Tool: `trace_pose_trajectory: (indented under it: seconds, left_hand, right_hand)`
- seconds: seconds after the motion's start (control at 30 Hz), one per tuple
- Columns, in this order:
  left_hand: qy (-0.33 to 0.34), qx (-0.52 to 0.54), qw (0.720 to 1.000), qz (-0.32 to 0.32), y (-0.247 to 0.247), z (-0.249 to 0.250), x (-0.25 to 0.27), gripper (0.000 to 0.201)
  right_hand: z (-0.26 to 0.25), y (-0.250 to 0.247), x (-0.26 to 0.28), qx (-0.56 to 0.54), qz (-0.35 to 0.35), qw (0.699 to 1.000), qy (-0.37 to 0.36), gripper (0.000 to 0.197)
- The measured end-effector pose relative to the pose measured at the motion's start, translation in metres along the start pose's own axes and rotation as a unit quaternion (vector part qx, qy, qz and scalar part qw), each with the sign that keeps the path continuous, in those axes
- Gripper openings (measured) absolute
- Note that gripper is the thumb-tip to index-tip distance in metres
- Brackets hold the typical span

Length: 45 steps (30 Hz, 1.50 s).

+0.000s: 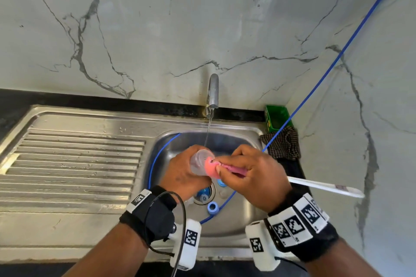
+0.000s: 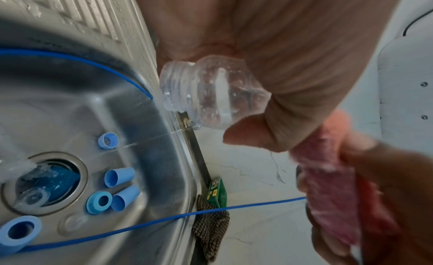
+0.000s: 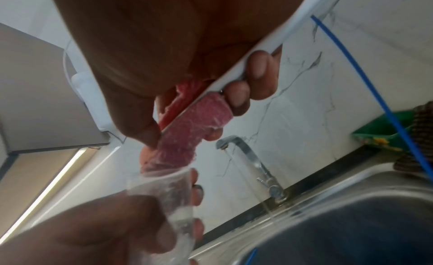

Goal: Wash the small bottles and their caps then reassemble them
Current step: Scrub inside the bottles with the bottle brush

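Head view: left hand (image 1: 182,170) is gripping a clear bottle (image 1: 200,162) under running water, while right hand (image 1: 252,175) is clutching a pink brush (image 1: 212,167) against it.

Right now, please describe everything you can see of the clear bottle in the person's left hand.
The clear bottle is small, see-through plastic with a threaded neck, uncapped and wet, with droplets inside. The left hand grips its body over the sink, near the running tap's stream. It lies tilted. The pink brush, held by the right hand, touches it at one end.
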<state>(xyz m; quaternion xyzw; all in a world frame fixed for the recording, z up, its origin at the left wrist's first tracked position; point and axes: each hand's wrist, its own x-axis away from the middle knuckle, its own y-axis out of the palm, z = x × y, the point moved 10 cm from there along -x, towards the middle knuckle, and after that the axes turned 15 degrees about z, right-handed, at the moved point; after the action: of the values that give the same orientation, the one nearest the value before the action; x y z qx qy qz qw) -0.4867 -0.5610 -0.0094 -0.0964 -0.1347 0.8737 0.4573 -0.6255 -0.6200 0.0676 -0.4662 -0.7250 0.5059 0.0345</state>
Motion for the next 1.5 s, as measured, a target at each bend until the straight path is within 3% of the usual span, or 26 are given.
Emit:
trace_pose_trajectory:
  seconds: [0.2, 0.37, 0.53, 0.7, 0.93, 1.13, 1.33, 1.5]
  left_hand:
    - [-0.006, 0.013, 1.0, 0.007, 0.018, 0.003, -0.005, 0.048]
    - [-0.008, 0.011, 1.0, -0.004, 0.03, 0.004, -0.008, 0.051]
    - [-0.03, 0.036, 0.999, 0.012, 0.048, -0.013, -0.026, 0.058]
    - [-0.085, 0.001, 0.996, 0.029, 0.053, -0.044, -0.068, 0.052]
    - [-0.092, -0.053, 0.993, 0.053, 0.056, -0.071, -0.129, 0.06]
    - [-0.093, -0.09, 0.99, 0.064, 0.062, -0.09, -0.149, 0.064]
    - [-0.078, -0.095, 0.991, 0.061, 0.065, -0.099, -0.148, 0.054]
    - [-0.053, -0.038, 0.998, 0.025, 0.082, -0.082, -0.138, 0.055]
  right_hand:
    - [0.007, 0.0, -0.002, -0.036, 0.015, 0.999, -0.008, 0.037]
    - [0.048, -0.005, -0.013, -0.03, 0.011, 0.999, 0.025, 0.038]
    - [0.045, 0.006, -0.013, -0.077, -0.005, 0.997, -0.011, 0.033]
    - [0.107, 0.0, -0.022, -0.112, 0.042, 0.99, 0.081, 0.032]
    - [0.141, 0.031, -0.022, -0.142, 0.027, 0.984, 0.109, 0.035]
    - [0.163, 0.05, -0.035, -0.149, 0.013, 0.979, 0.139, 0.034]
    - [0.167, 0.069, -0.056, -0.126, 0.007, 0.984, 0.127, 0.034]
    - [0.139, 0.082, -0.081, -0.106, 0.003, 0.993, 0.047, 0.04]
